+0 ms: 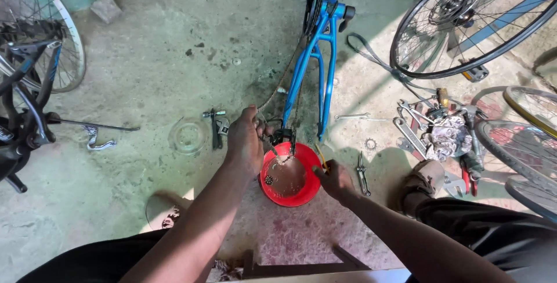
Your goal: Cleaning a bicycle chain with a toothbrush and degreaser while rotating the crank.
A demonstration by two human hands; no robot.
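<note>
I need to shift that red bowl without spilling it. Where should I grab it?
Take the red bowl by its bare near rim, coming from the person's side. It sits flat and holds liquid; the far rim is crowded by the left hand, the chain and the blue frame.

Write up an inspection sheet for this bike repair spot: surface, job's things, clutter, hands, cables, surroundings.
Surface: stained, dusty concrete floor, partly in sun.
Job's things: blue bike frame standing on the floor, its chain hanging slack; red bowl of murky liquid below the derailleur.
Clutter: spanners and a crumpled rag to the right; clear disc, small tool and a brake lever to the left.
Hands: left hand grips at the derailleur; right hand holds a thin yellow-handled tool at the bowl's rim.
Cables: nothing seen.
Surroundings: loose wheel upper right, more rims at the right edge, another bicycle at left.
</note>
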